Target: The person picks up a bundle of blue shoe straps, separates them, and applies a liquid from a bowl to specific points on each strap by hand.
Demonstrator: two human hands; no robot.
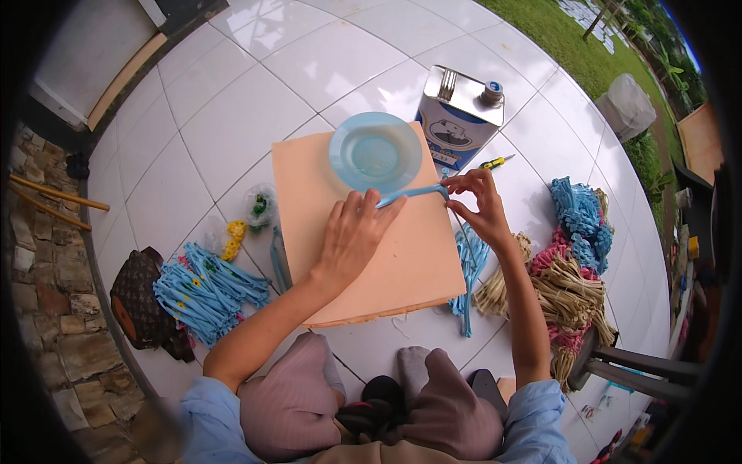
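A peach-coloured board (402, 271) lies on the white tiled floor in front of my knees. A clear blue plastic plate (376, 151) rests on its far edge. A blue strip (417, 192) stretches across the board just below the plate. My left hand (352, 236) lies flat on the board and presses the strip's left end under its fingers. My right hand (478, 205) pinches the strip's right end at the board's right edge.
A rectangular metal can (461, 116) stands behind the board, a yellow-handled screwdriver (495, 162) beside it. Blue strip bundles (207, 290) and a brown bag (139, 305) lie left; blue, pink and tan bundles (572, 271) lie right. More blue strips (470, 267) hang beside the board.
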